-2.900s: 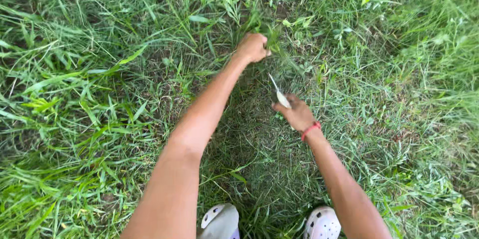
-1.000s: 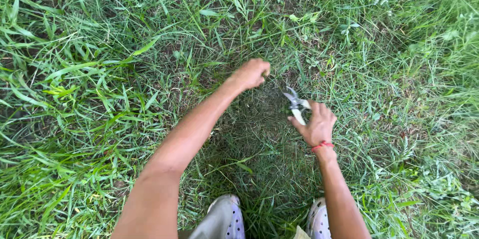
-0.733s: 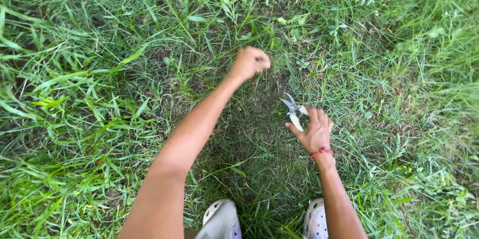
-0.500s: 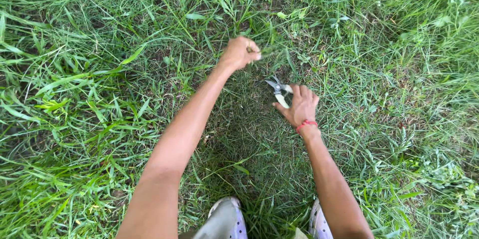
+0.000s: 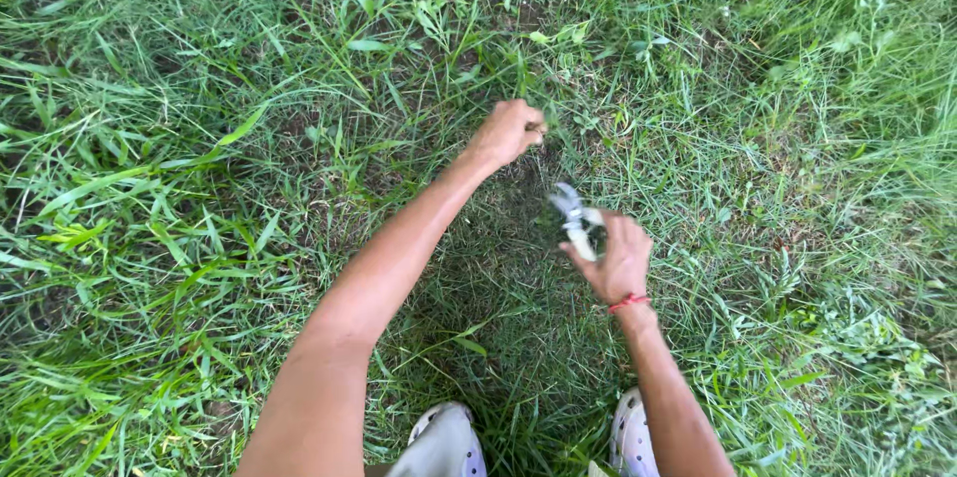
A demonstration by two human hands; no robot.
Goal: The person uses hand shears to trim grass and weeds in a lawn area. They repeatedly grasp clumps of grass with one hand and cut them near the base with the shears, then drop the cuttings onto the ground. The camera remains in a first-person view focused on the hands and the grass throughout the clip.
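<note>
My left hand (image 5: 510, 130) is stretched forward and closed in a fist around a tuft of grass (image 5: 546, 103) near the middle of the view. My right hand (image 5: 620, 260), with a red band at the wrist, holds a pair of small garden shears (image 5: 573, 219) with pale handles. The blades point up and left toward the left fist, a short gap below it. Whether the blades are apart is hard to tell.
Long green grass (image 5: 179, 188) covers the ground on all sides, thicker at the left and right. A shorter, darker patch of cut grass (image 5: 498, 308) lies between my arms. My two pale perforated shoes (image 5: 449, 442) show at the bottom edge.
The right hand with the shears has swung left and up, closer to the left fist. The left fist has stayed gripping the grass, with small shifts as the camera moved.
</note>
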